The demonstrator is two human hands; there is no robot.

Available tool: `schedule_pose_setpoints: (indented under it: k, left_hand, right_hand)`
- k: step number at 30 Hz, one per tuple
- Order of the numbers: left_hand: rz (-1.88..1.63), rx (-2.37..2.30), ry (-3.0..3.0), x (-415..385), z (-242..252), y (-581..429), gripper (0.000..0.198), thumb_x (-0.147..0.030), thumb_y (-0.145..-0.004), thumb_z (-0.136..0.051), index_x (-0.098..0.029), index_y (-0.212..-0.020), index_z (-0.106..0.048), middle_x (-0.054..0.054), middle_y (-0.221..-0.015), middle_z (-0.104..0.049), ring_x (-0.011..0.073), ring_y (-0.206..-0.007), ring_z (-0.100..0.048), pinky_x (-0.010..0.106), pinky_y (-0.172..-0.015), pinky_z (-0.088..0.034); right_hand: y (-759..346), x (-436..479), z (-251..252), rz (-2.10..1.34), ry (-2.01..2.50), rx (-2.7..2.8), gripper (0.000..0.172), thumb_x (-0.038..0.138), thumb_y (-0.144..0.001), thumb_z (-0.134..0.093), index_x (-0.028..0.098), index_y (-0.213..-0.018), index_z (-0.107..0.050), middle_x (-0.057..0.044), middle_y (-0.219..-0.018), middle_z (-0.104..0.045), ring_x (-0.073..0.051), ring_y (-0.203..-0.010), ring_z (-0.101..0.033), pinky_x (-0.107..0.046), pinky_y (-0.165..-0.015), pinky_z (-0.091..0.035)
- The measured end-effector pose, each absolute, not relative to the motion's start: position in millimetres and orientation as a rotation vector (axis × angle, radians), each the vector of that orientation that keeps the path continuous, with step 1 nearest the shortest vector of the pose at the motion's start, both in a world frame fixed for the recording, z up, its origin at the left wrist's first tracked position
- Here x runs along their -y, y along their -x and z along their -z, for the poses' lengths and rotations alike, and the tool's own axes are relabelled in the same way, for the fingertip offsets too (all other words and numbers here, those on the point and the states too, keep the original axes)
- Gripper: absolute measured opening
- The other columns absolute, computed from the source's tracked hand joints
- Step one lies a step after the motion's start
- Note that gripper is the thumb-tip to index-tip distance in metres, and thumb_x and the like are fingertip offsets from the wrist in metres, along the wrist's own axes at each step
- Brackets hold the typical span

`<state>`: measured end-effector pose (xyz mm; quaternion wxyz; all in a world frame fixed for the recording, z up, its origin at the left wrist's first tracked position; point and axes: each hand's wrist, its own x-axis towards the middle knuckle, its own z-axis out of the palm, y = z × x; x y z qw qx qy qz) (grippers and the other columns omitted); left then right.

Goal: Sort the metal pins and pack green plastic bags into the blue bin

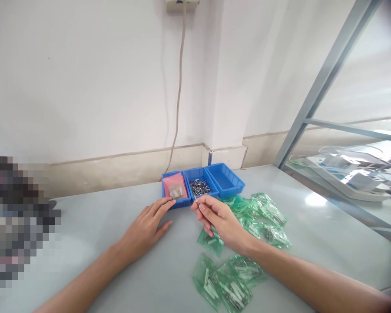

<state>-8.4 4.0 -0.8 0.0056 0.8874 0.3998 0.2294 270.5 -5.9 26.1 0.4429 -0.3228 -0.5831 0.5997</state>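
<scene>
My right hand (pixel 217 217) is closed, pinching a small metal screw (pixel 196 199) between thumb and forefinger, just in front of the middle blue bin (pixel 215 190). That bin holds a heap of similar screws (pixel 200 187). My left hand (pixel 150 221) lies with its fingers stretched out, the fingertips at the front edge of the left blue bin (pixel 179 202). Inside the left bin are pink bags (pixel 176 179) and a clear packet (pixel 177 191) of small pieces. Green plastic bags (pixel 211 243) of hardware lie under and beside my right hand.
The right blue bin (pixel 224 177) stands beside the others against the wall. More green bags (pixel 234 289) lie nearer on the grey table (pixel 150 282). A metal frame (pixel 326 82) rises at right, with white equipment (pixel 352 174) behind it. A blurred-out person is at the left edge.
</scene>
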Motion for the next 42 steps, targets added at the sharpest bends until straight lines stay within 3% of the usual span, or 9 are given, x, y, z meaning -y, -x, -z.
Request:
schedule_pose_setpoints:
  k: [18,23,27,36,42]
  left_hand:
    - [-0.733,-1.244,-2.784,-4,1,10,0.054,-0.031,-0.111,-0.05,-0.033,-0.163,-0.035,0.01,-0.161,-0.05,0.0286,-0.14,-0.058,0.048,-0.113,-0.054]
    - [-0.723,-1.252,-2.771,-4,0,8,0.054,-0.03,-0.11,-0.05,-0.033,-0.162,-0.035,0.009,-0.161,-0.049,0.0279,-0.141,-0.057,0.048,-0.114,-0.054]
    - [-0.734,-1.249,-2.784,-4,0,8,0.054,-0.031,-0.11,-0.05,-0.033,-0.162,-0.036,0.009,-0.161,-0.05,0.0285,-0.14,-0.058,0.048,-0.113,-0.054]
    - [-0.745,-1.246,-2.777,-3,-1,8,0.053,-0.03,-0.111,-0.05,-0.033,-0.162,-0.036,0.009,-0.16,-0.051,0.0275,-0.139,-0.058,0.046,-0.112,-0.055]
    - [-0.719,-1.262,-2.762,-4,2,9,0.053,-0.031,-0.111,-0.05,-0.033,-0.162,-0.036,0.008,-0.161,-0.049,0.0277,-0.14,-0.057,0.047,-0.113,-0.054]
  right_hand:
    - [-271,4,-30,-1.331,0.953,1.512,0.041,0.061,-0.103,-0.059,0.021,-0.102,-0.069,0.001,-0.083,-0.063,-0.009,-0.052,-0.046,-0.024,-0.049,-0.039]
    - [-269,4,-24,-1.248,0.998,1.505,0.03,0.052,-0.099,-0.07,0.023,-0.102,-0.069,0.003,-0.079,-0.06,-0.01,-0.053,-0.042,-0.024,-0.048,-0.036]
    - [-269,5,-24,-1.147,1.011,1.536,0.022,0.046,-0.097,-0.074,0.024,-0.096,-0.069,0.004,-0.077,-0.055,-0.013,-0.067,-0.05,-0.026,-0.06,-0.043]
    - [-272,0,-27,-1.301,1.107,1.358,0.044,0.065,-0.097,-0.065,0.023,-0.085,-0.059,0.006,-0.065,-0.051,-0.01,-0.049,-0.043,-0.023,-0.046,-0.035]
    - [-272,-5,-29,-1.319,1.055,1.295,0.042,0.063,-0.098,-0.064,0.022,-0.103,-0.067,0.005,-0.073,-0.058,-0.009,-0.05,-0.045,-0.023,-0.046,-0.038]
